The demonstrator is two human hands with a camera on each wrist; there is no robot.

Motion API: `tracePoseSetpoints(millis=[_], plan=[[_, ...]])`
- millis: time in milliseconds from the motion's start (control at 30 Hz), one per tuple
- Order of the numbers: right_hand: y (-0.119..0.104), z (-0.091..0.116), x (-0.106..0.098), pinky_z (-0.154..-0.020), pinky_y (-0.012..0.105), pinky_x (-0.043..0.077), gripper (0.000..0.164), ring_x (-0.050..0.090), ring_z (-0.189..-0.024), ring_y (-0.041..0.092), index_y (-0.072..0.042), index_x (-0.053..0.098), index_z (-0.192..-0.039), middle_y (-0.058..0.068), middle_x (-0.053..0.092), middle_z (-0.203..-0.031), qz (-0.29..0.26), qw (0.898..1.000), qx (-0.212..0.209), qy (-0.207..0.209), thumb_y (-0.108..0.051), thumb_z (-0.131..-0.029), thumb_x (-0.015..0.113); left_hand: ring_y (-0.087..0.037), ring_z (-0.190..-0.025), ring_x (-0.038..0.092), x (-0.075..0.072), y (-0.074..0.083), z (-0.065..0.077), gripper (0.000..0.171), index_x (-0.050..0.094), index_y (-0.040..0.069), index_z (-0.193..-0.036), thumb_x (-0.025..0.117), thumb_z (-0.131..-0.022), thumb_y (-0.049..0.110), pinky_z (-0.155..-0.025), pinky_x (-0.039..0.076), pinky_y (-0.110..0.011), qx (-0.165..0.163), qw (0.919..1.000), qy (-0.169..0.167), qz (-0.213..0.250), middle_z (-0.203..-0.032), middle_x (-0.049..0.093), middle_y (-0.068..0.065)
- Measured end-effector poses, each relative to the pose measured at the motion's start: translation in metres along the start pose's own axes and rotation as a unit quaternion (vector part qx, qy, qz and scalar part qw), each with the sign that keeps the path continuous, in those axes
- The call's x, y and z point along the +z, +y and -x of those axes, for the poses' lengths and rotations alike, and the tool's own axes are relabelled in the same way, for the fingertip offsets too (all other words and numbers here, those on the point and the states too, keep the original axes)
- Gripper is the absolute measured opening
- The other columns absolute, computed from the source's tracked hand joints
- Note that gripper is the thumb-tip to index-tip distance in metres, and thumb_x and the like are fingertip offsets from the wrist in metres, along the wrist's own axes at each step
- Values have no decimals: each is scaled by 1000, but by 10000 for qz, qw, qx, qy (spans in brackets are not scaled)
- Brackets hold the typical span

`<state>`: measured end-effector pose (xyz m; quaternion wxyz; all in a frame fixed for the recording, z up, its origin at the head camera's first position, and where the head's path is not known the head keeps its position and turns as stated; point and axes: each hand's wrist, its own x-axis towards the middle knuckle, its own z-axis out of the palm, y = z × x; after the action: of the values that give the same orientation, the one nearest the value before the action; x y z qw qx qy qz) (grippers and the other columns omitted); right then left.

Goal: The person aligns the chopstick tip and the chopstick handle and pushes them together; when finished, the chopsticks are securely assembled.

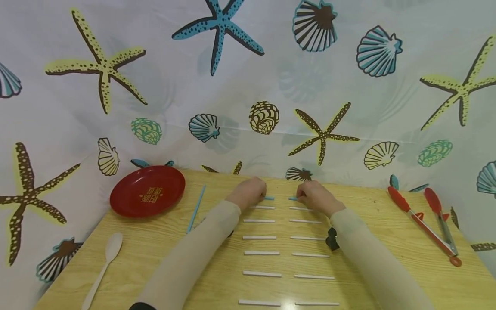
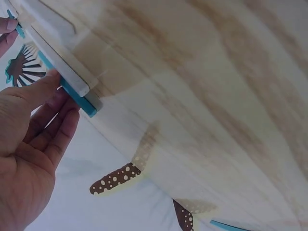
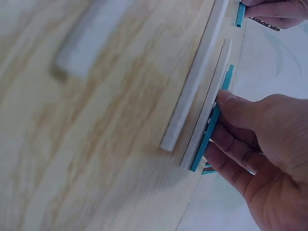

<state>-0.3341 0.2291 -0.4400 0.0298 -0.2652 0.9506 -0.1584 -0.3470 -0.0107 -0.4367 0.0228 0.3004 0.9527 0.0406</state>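
Near the table's far edge, my left hand [image 1: 248, 193] pinches a thin blue stick [image 2: 84, 102] between thumb and fingers. Across the gap, my right hand [image 1: 317, 197] pinches another blue stick [image 3: 202, 144], thumb on one side and fingers on the other. Both blue sticks lie roughly in line with each other, partly hidden by the hands in the head view. Close alongside each is a white stick, one [image 2: 60, 62] in the left wrist view and one [image 3: 206, 108] in the right. Several more white sticks [image 1: 259, 237] lie in two columns toward the near edge.
A long blue stick [image 1: 196, 209] lies left of the left forearm. Farther left are a red plate [image 1: 131, 193] with gold characters and a pale spoon [image 1: 113, 246]. Red-tipped tongs [image 1: 430, 230] lie at the right. A patterned cloth [image 1: 248, 82] hangs behind the table.
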Motion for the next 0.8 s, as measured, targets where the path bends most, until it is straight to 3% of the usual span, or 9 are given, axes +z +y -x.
tracePoseSetpoints(millis=[167,267,467,533,633,800], plan=[[-1,2,4,-72,35,51,5,59,-80,18,-2,67,-97,4,65,-89,-14,9998,143,-111,-7,-96,66,-10,-62,46,5,1,2,22,70,10,-73,68,-94,3,-58,43,-26,-47,10000,64,-2,-74,64,2],[-3,9,3,-75,38,51,6,59,-82,20,-1,63,-102,8,64,-92,-126,9998,128,-37,-6,-99,61,-13,-68,55,4,0,7,15,67,9,-85,60,-99,6,-63,49,-29,-39,9998,128,118,-80,65,-1],[-3,27,-17,-73,42,50,8,60,-82,25,-1,56,-108,10,62,-96,-521,9967,-275,559,-6,-103,52,-15,-73,57,-7,-8,18,7,58,10,-100,53,-103,11,-68,50,-31,314,9925,499,1073,-86,60,-1],[-3,33,-27,-70,40,51,8,61,-80,24,-1,56,-108,8,62,-95,-786,9927,-361,845,-6,-103,53,-13,-76,57,-13,-10,21,6,60,9,-99,56,-102,12,-70,50,-30,519,9837,818,1514,-88,61,0],[-7,41,-41,-68,38,51,9,62,-75,20,-1,59,-107,5,64,-91,-1076,9863,-481,1154,-8,-102,56,-13,-80,63,-23,-10,29,9,67,8,-100,61,-100,14,-73,53,-28,704,9641,1307,2202,-90,65,1],[-22,50,-59,-73,35,55,10,68,-80,11,-7,67,-106,1,71,-90,-1614,9743,-722,1397,-12,-99,62,-16,-76,69,-39,-5,43,15,73,6,-103,66,-97,17,-71,57,-29,709,9194,1661,3495,-88,71,0]])
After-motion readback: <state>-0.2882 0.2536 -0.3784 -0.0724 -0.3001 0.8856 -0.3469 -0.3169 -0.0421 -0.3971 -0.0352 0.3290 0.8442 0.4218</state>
